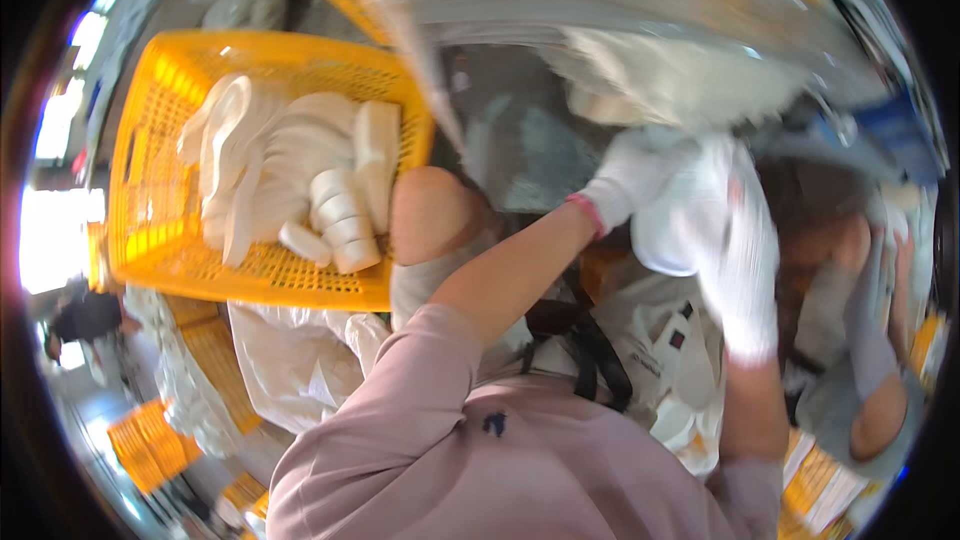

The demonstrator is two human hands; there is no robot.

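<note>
Both my hands wear white knitted gloves and are together right of centre, partly smeared by motion. My left hand (635, 180), with a pink cuff edge, is closed on the upper left side of a smooth white rounded piece (660, 237). Along its right side lies my right hand (738, 260), fingers upward and wrapped against the piece. The piece looks like a shallow dish, but blur and the gloves hide its exact kind.
A yellow plastic basket (255, 292) on the left holds several cream-white moulded pieces, some stacked. Cloudy plastic sheeting (600, 0) hangs across the far side. A white bag (290, 360) lies below the basket. A co-worker (870, 380) sits close on my right.
</note>
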